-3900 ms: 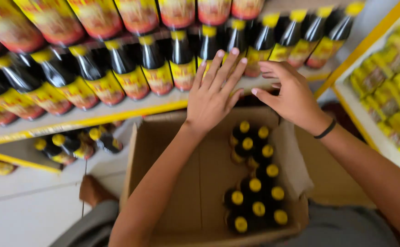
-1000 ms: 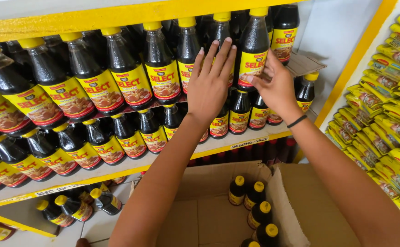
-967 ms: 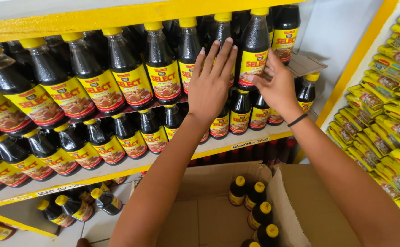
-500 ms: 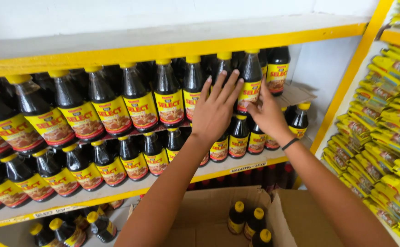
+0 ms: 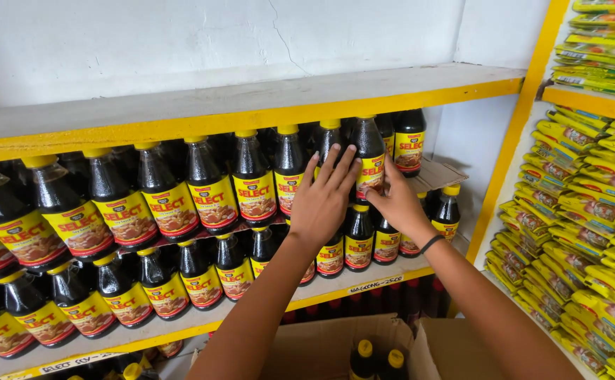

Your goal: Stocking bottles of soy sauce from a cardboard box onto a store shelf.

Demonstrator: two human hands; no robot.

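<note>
Dark sauce bottles with yellow caps and red-and-yellow labels fill two stacked rows on a yellow-edged shelf (image 5: pixel 251 116). My left hand (image 5: pixel 325 200) lies flat, fingers spread, against the upper-row bottles near the right end. My right hand (image 5: pixel 392 203) is beside it, fingers wrapped on one upper-row sauce bottle (image 5: pixel 368 151) at its label. A dark band sits on my right wrist. The upper row stands on a cardboard sheet (image 5: pixel 438 172) laid over the lower bottles.
An open cardboard box (image 5: pixel 314 348) below the shelf holds more yellow-capped bottles (image 5: pixel 365 350). Yellow snack packets (image 5: pixel 578 211) hang stacked on the right behind a yellow upright post (image 5: pixel 515 141). A white wall is above.
The view has risen from the box to the shelf. Both hands have stayed on the upper-row bottles at the right end, and the left fingers have shifted slightly.
</note>
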